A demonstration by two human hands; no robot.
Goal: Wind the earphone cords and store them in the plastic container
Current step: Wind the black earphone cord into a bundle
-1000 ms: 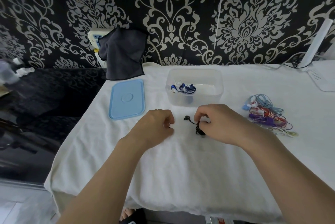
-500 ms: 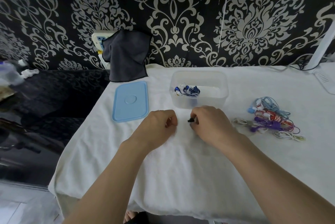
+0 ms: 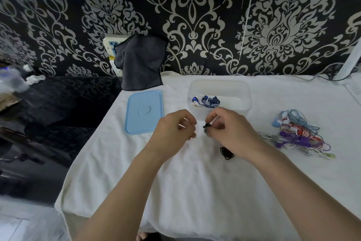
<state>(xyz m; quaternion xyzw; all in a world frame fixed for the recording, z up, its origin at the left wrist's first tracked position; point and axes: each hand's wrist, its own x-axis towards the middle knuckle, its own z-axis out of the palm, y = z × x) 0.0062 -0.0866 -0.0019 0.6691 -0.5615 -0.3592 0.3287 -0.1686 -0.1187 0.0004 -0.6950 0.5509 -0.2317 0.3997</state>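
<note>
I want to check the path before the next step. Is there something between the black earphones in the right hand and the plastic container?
Nothing visible blocks it. The right hand pinches the black earphones just in front of the plastic container, which is open, its blue lid lying apart to the left. Only the wound blue earphones lie inside, at its left end.

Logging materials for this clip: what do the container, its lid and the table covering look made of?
Container: clear, glossy plastic; the blue earphones inside show through its wall. Lid: light blue opaque plastic, smooth, with a moulded ring and raised rim. Table covering: white cloth, probably towelling; matte, nubbly, rumpled.
</note>
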